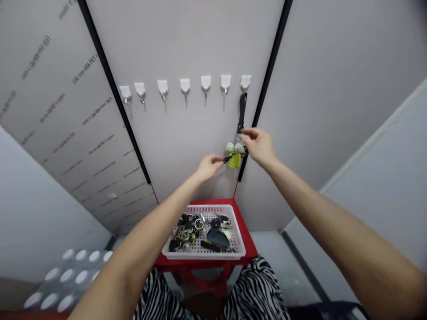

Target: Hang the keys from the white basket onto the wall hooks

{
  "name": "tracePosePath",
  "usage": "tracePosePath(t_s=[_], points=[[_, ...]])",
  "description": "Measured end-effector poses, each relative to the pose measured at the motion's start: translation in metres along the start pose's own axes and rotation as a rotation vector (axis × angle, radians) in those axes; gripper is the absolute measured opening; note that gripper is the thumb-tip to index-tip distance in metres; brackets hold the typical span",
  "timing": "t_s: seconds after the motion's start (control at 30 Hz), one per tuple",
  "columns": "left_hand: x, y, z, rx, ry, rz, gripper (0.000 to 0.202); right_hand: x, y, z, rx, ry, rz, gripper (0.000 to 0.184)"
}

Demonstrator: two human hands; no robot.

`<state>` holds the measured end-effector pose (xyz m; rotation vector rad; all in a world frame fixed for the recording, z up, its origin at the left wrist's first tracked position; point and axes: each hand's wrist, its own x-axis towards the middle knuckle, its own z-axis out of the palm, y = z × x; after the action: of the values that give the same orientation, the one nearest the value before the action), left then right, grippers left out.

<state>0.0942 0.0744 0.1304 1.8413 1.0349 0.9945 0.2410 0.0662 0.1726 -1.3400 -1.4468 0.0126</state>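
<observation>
The strap [242, 112] at one o'clock is black; the bow [230, 147] near two, green-and-white; the pendant [234, 162] at three, lime yellow; toward six, the basket [207, 255] is white, the trousers [258, 291] zebra-striped.

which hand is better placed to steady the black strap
Likely the right hand: it is at the lower end of the black strap, while the left hand sits lower, beside the yellow-green charm.

Seven white hooks [185, 85] run across the upper middle of the frame; one black strap [242, 111] and one yellow-green tag [234, 162] hang right of centre. One white basket [207, 256] sits lower centre; at least eleven white caps [67, 275], lower left.
</observation>
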Motion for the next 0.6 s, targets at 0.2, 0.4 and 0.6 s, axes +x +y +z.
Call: tracePosePath(t_s=[0.2, 0.4, 0.6], points=[[-0.094, -0.086, 0.000, 0.166, -0.092, -0.066, 0.021, -0.135, 0.025, 0.024, -0.102, -0.841, -0.001, 0.019], [-0.138, -0.102, 0.004, 0.451, -0.204, 0.151, 0.020, -0.184, 0.024, 0.032, -0.402, -1.007, -0.217, 0.020], [-0.143, -0.100, 0.006, 0.585, -0.265, 0.174, 0.023, -0.193, 0.014, 0.038, -0.579, -1.109, -0.232, 0.038]])
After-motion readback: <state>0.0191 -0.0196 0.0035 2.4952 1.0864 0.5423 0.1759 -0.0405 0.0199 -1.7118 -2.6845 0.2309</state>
